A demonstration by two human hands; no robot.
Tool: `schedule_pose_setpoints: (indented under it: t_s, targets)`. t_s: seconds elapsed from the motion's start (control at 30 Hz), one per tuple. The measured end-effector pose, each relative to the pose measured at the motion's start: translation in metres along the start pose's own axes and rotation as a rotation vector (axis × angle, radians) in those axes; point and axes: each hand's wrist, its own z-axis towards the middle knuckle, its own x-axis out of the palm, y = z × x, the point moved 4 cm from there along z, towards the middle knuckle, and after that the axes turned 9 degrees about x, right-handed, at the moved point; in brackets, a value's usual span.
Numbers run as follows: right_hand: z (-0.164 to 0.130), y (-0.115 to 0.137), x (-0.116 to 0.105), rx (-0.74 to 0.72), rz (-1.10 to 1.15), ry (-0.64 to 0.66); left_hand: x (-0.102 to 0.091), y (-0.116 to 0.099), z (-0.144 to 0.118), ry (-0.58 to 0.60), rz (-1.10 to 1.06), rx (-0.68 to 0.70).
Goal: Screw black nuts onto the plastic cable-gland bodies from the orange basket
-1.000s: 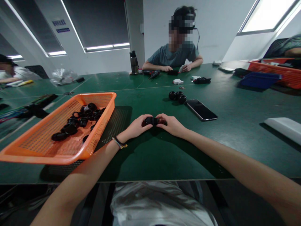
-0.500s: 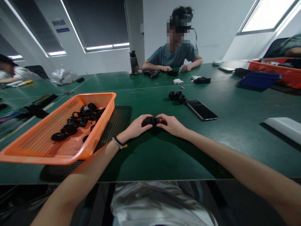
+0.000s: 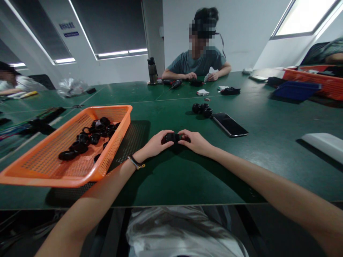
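You sit at the green table (image 3: 166, 178) with the orange basket (image 3: 112, 150) of loose black rings (image 3: 80, 145) close by your left forearm, within easy reach, while the phone (image 3: 229, 124) and a small cluster of finished-looking black parts (image 3: 202, 110) lie just beyond your hands. Your left hand (image 3: 154, 144) and right hand (image 3: 197, 142) meet low over the table, fingers of each curled tight around opposite ends of one small black part (image 3: 173, 137), seemingly so each side can be braced against the other.

A workshop for small assembly work: a long green desk (image 3: 171, 171) shared by several seated people, an orange basket (image 3: 40, 167) of black parts (image 3: 88, 137), more crates (image 3: 311, 76), and a screwdriver (image 3: 175, 84).
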Motion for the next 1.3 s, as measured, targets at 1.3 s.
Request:
schedule_pose_setpoints:
  t_s: [1.3]
  targets:
    - [-0.0011, 0.0008, 0.0002, -0.019, 0.090, -0.011, -0.0005, 0.0004, 0.0001, 0.007, -0.001, -0.003]
